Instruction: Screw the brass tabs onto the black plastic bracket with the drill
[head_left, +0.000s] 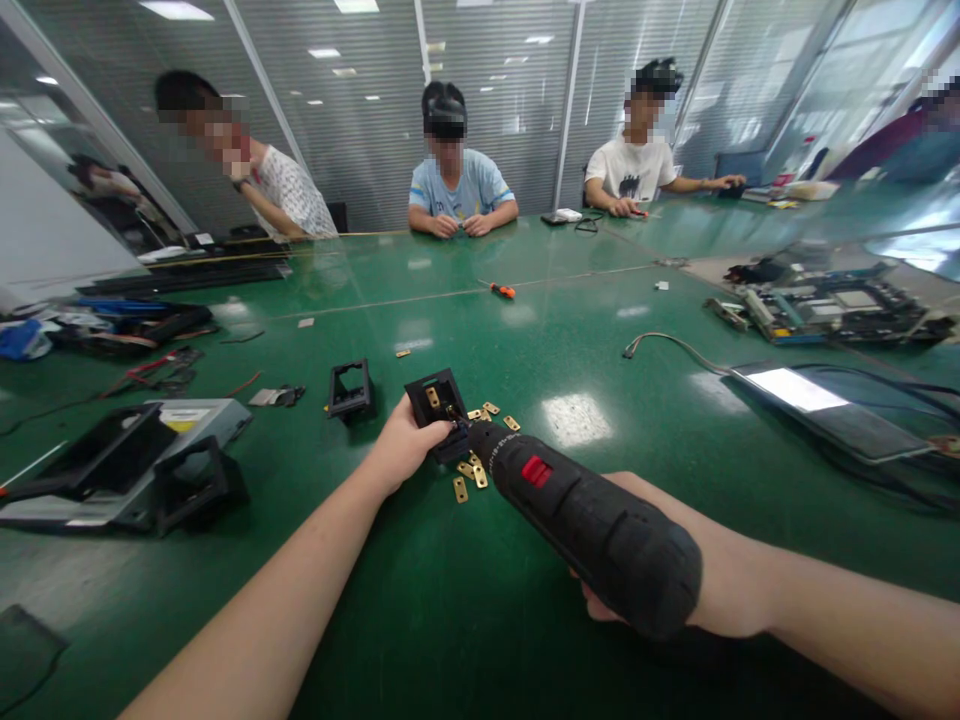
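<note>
My left hand [403, 447] is closed on a small black square frame [437, 401] tilted up off the green table [420, 600]. My right hand [675, 590] is wrapped round a black electric screwdriver [592, 525] with a red switch; its tip points into the frame beside a brass plate. Several small brass plates [472, 470] lie on the table just under and to the right of the frame. A second black square frame [349, 389] stands to the left of it.
Black device housings [112, 470] lie at the left. A flat dark panel with cable [825, 405] and circuit boards [817, 305] are at the right. An orange-handled screwdriver [501, 290] lies mid-table. Three people sit at the far side, a fourth at the right edge.
</note>
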